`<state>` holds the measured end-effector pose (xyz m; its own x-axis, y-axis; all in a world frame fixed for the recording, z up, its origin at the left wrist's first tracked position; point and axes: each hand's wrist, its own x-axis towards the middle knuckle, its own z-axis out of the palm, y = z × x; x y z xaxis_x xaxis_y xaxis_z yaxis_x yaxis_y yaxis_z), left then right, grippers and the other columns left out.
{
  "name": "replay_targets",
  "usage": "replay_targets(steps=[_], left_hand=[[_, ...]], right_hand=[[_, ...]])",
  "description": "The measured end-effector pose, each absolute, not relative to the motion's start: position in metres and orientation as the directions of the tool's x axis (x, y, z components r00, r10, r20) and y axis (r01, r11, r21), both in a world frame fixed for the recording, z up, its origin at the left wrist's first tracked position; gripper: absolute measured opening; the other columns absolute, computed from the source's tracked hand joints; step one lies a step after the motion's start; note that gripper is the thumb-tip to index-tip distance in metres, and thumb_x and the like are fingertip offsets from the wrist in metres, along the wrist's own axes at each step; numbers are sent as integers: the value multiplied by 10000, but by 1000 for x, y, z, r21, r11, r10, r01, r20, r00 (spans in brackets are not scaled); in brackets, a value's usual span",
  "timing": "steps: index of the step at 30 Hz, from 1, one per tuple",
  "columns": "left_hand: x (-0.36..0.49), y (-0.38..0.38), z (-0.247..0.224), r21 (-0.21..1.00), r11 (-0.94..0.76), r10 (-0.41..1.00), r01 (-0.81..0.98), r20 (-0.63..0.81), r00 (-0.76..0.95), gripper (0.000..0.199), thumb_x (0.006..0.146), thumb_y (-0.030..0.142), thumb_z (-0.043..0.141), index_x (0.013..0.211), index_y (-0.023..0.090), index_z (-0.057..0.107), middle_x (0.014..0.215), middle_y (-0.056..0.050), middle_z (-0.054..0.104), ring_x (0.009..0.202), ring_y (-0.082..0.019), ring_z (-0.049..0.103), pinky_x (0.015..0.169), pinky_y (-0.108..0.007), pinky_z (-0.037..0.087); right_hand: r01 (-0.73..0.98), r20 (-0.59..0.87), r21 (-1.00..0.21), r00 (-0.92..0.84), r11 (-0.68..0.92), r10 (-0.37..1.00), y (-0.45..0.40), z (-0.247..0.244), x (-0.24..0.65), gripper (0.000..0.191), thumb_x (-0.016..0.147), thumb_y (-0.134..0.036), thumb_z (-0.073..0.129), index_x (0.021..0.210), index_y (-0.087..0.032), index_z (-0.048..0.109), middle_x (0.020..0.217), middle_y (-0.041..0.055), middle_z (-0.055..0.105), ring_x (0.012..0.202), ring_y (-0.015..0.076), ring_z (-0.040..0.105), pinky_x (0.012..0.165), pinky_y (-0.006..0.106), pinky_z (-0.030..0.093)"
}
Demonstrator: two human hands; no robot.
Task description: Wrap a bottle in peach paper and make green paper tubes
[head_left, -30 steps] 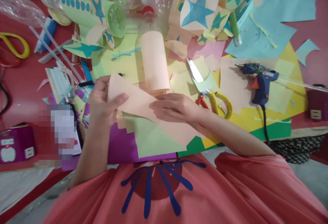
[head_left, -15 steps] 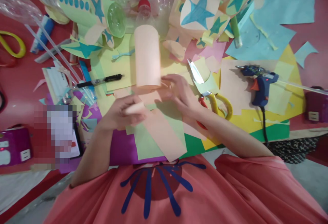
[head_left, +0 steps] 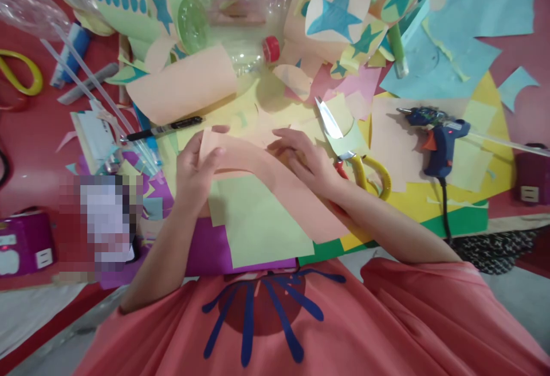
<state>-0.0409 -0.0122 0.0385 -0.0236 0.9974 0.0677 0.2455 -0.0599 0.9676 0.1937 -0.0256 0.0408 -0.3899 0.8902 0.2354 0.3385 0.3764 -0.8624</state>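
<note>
My left hand (head_left: 194, 167) pinches one end of a long peach paper strip (head_left: 296, 192), which bends down to the right over a pale green sheet (head_left: 262, 221). Fingers apart, my right hand (head_left: 307, 161) rests beside the strip's upper edge; whether it touches the paper I cannot tell. Just beyond, a plastic bottle wrapped in peach paper (head_left: 184, 83) lies on its side, its red cap (head_left: 271, 50) pointing right. Close to my left hand is a black pen (head_left: 163, 129). Yellow-and-red-handled scissors (head_left: 350, 147) lie partly open right of my right hand.
A blue hot glue gun (head_left: 440, 141) with a cord lies at the right. Decorated paper with blue stars (head_left: 335, 12) and clear bottles crowd the back. At the left are a blurred phone (head_left: 107, 221), clear sticks (head_left: 81, 78), a purple box (head_left: 26, 247) and a second scissors handle (head_left: 30, 72).
The wrapped bottle has gone from pointing away from me to lying sideways, further left. My left hand now holds the strip's end raised and unrolled; the strip's lower end has swung right.
</note>
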Motion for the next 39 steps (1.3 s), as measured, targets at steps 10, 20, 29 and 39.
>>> replay_targets(steps=[10,20,29,39], left_hand=[[-53,7,26,934,-34,941,355,149,-303,389,630,454,793,824,230,541,749,36,578,704,-138,575,601,-275,451],[-64,14,23,909,-22,911,415,189,-365,423,603,470,806,858,228,571,819,40,619,869,-185,612,741,-335,490],[-50,2,28,951,-149,953,272,212,-218,487,651,433,783,1044,254,559,928,12,628,792,-147,605,682,-289,491],[-30,-21,58,941,-103,995,323,95,42,241,817,460,634,904,258,733,898,-12,728,861,-175,685,787,-294,548]], right_hand=[[314,146,-863,-593,395,792,-24,36,195,375,912,-234,529,1278,-300,571,1340,60,553,1207,212,547,988,415,500],[144,351,-716,-771,683,531,-20,42,201,182,839,-311,558,769,-189,673,1308,111,619,1346,288,435,1059,500,419],[259,372,-832,-394,490,840,-19,47,200,269,876,-333,576,640,-211,539,890,62,705,988,210,645,877,409,528],[214,265,-919,-284,330,922,-22,43,196,312,855,-442,591,654,-203,602,566,-42,509,622,110,522,863,381,530]])
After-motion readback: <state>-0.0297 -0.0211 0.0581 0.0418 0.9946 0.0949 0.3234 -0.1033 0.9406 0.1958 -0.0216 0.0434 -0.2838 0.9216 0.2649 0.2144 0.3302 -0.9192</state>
